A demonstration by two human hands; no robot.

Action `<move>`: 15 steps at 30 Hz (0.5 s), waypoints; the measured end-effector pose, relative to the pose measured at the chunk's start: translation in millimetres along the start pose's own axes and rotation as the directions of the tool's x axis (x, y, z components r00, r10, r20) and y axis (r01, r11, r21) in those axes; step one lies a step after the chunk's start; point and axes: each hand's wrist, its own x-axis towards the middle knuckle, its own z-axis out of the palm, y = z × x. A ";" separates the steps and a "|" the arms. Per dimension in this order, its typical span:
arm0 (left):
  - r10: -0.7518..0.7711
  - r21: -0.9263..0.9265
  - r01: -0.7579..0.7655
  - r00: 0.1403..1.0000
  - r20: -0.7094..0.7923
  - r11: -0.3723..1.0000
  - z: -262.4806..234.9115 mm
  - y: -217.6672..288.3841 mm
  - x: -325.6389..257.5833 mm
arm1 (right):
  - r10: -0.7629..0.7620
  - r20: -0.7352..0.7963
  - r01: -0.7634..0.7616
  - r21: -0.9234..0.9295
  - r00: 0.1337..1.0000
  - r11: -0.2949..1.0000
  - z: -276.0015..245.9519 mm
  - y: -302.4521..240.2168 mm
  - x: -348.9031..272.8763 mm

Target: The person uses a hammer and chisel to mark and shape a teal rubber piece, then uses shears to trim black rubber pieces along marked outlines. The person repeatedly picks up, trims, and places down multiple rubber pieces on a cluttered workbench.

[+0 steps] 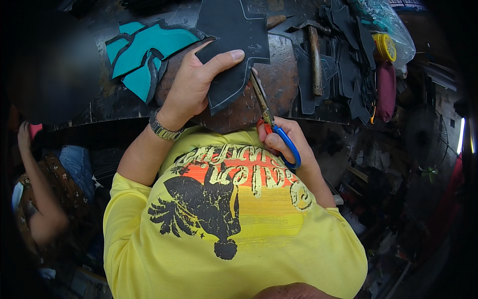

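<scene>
My left hand point(206, 72) grips a black sheet of material point(231, 37) marked with pale outlines, the thumb lying on top and the fingers hidden beneath. In my right hand point(289, 134) is a pair of scissors point(265, 103) with one blue and one red handle. Their blades point up and away from me, the tips meeting the sheet's right edge just beside the pale line. Under the sheet lies a round, worn brown slab point(284, 82) at the table's near edge. A watch circles my left wrist.
Teal and black cut pieces point(149, 47) lie at the left. On the right are a hammer point(314, 60), stacked black pieces point(343, 65), a yellow round container point(385, 47), a maroon pouch point(386, 94) and a plastic bag. Another person's arm point(42, 199) shows at far left, a fan at far right.
</scene>
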 end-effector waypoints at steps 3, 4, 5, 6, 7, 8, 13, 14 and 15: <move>-0.015 -0.048 0.015 1.000 0.003 0.999 0.8 -0.7 -0.3 | 0.021 -0.034 -0.022 -0.026 0.999 0.999 -0.3 3.2 0.8; -0.017 -0.057 0.017 1.000 0.006 0.998 0.9 0.3 0.2 | 0.032 -0.050 -0.033 -0.037 0.998 0.999 -0.5 4.1 0.5; 0.001 -0.055 0.000 1.000 0.008 0.999 2.2 0.7 0.2 | 0.035 -0.050 -0.037 -0.051 0.998 0.998 -0.9 4.7 0.3; 0.018 -0.053 -0.018 1.000 0.010 0.998 2.7 2.7 0.4 | 0.038 -0.050 -0.041 -0.067 0.998 0.997 -1.9 4.8 -0.5; 0.018 -0.037 -0.017 1.000 0.020 0.999 2.6 6.2 1.0 | 0.012 -0.038 -0.015 -0.077 0.999 0.997 -3.4 4.3 -1.4; 0.043 -0.036 -0.043 0.999 0.014 0.998 2.6 10.0 1.0 | -0.016 -0.050 0.011 -0.100 0.999 0.995 -5.9 2.8 -2.2; -0.099 0.317 0.021 0.967 0.233 0.948 -6.8 42.5 -2.7 | -0.351 -0.160 0.351 -0.034 0.922 0.936 -29.8 -17.4 -1.3; -0.196 0.420 0.048 0.928 0.316 0.906 -7.5 45.8 -4.8 | -0.414 -0.243 0.458 0.159 0.877 0.875 -33.6 -22.0 0.5; -0.237 0.451 0.019 0.871 0.431 0.892 -3.7 43.4 -6.1 | -0.434 -0.290 0.490 0.158 0.853 0.857 -38.5 -27.3 6.2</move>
